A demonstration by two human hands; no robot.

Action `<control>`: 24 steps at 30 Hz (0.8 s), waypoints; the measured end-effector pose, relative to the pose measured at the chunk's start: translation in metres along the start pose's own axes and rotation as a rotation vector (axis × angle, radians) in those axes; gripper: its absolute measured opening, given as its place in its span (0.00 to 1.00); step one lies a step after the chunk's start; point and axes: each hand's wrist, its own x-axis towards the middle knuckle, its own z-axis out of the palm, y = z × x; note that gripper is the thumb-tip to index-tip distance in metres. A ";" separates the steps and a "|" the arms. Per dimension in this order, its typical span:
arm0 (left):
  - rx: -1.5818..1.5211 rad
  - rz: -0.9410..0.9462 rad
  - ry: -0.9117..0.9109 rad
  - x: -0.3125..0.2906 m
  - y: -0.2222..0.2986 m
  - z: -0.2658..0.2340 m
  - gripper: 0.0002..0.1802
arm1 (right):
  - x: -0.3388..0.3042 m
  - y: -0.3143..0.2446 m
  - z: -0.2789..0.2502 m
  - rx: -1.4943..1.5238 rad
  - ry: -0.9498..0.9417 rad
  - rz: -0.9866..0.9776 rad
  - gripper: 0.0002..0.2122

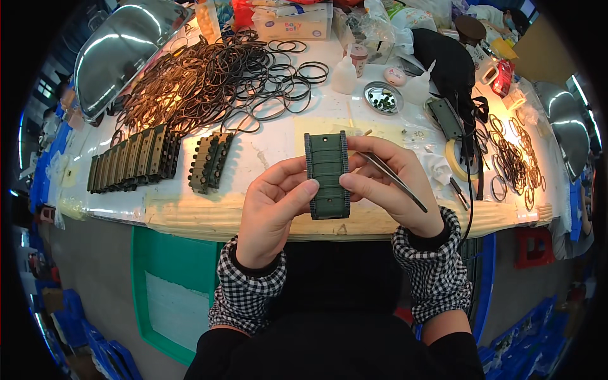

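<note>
You are holding the green part (327,168) in front of you, over the table (272,140) near its front edge, with its long sides running away from you and a dark ridged strip lining each. Your left hand (269,204) is gripping the part's left side, thumb resting at the edge and fingers reaching behind. Your right hand (399,197) is closing on the right side likewise, thumb pressing at the edge; it is also carrying the tweezers (394,180) (slanting down to the right across the hand). A row of similar parts (133,158) is standing at the left, and a smaller group (210,161) is sitting between that row and your left hand. Behind them, a heap of dark bands (202,82) is spreading over the table. Beyond your right hand, a round dish (365,99) is holding small green pieces (383,101), and a tape roll (451,155) is lying nearer.
</note>
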 end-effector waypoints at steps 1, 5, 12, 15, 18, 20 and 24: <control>-0.012 0.009 -0.012 0.000 0.000 0.000 0.19 | 0.000 0.000 0.001 0.003 0.006 -0.002 0.17; 0.296 0.250 -0.106 0.007 -0.006 -0.011 0.19 | -0.001 0.003 0.003 -0.180 0.073 -0.173 0.13; 0.728 0.562 -0.044 0.013 0.001 -0.007 0.16 | 0.002 0.010 0.009 -0.492 0.082 -0.487 0.13; 0.790 0.610 -0.058 0.017 0.000 -0.014 0.15 | 0.002 0.004 0.011 -0.586 0.104 -0.546 0.13; 0.822 0.644 -0.048 0.018 0.001 -0.015 0.16 | 0.002 0.005 0.010 -0.618 0.131 -0.628 0.12; 0.846 0.664 -0.058 0.018 0.003 -0.017 0.16 | 0.003 0.009 0.010 -0.637 0.123 -0.645 0.12; 0.839 0.663 -0.071 0.018 0.002 -0.018 0.16 | 0.000 0.008 0.012 -0.676 0.134 -0.651 0.11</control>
